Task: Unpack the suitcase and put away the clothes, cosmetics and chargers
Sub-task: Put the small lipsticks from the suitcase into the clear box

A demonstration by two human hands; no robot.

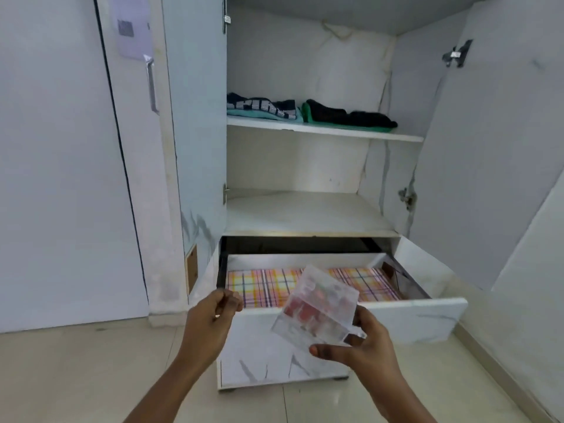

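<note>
My right hand [363, 343] grips a clear plastic box [317, 309] with red and pink cosmetics inside, tilted, just in front of the open drawer [412, 315]. A checked liner in pink, yellow and purple [262, 285] covers the drawer's bottom. To the left of the box, my left hand [213, 315] hovers with its fingers curled and holds nothing. Two piles of folded clothes lie on the upper shelf: a dark and teal pile [262, 109] on the left, a black and green pile [348, 119] on the right.
The white wardrobe stands with both doors open: left door [198, 132], right door [488, 148]. The middle shelf [305, 212] is bare. A closed door with a metal handle [151, 83] is on the left. The floor is beige tile [76, 377].
</note>
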